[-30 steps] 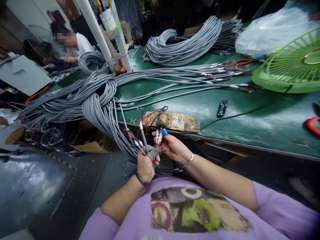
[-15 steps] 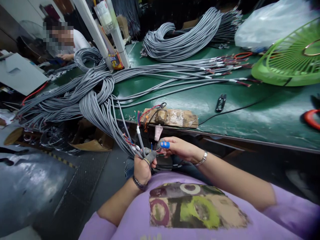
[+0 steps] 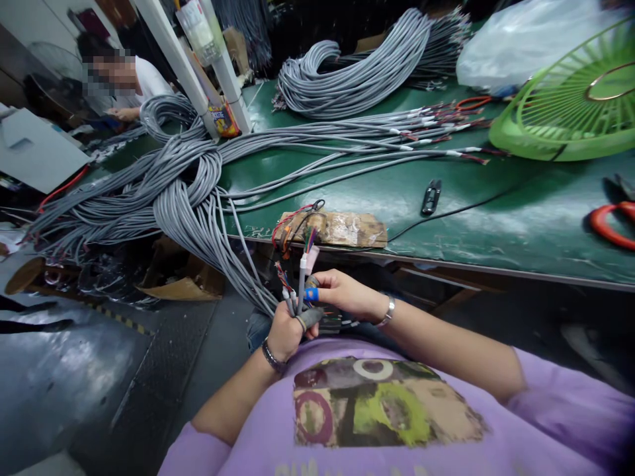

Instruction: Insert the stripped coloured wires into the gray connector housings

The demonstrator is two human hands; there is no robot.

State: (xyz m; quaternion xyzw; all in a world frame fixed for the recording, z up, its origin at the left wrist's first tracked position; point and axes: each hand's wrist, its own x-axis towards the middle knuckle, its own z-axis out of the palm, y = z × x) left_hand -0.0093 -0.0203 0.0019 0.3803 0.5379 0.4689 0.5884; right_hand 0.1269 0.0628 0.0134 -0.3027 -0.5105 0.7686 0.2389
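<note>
Several grey cables [image 3: 301, 284] rise from my left hand [image 3: 288, 334], whose fingers wrap round them just below the stripped ends. Coloured wires [image 3: 310, 239] fan out above the white band on the tallest cable. My right hand [image 3: 342, 295], with blue tape round a finger, pinches close beside the cable ends; what lies between its fingertips is too small to make out. Behind the hands, a worn wooden block [image 3: 350, 229] sits on the bench edge, with a pale pink piece [image 3: 312, 259] at its front. Long grey cables [image 3: 198, 231] run down from the bench to my left hand.
On the green bench [image 3: 496, 238] lie a coiled cable bundle [image 3: 357, 79], a small black thread snipper [image 3: 431, 197], red-handled scissors [image 3: 610, 225] and a green fan [image 3: 570, 112]. A white post [image 3: 238, 106] stands at the back. A co-worker [image 3: 119, 79] sits at the far left.
My right hand has shifted left, closer to the cable ends. The tallest cable now leans right, in front of the pink piece. The whole view has shifted slightly.
</note>
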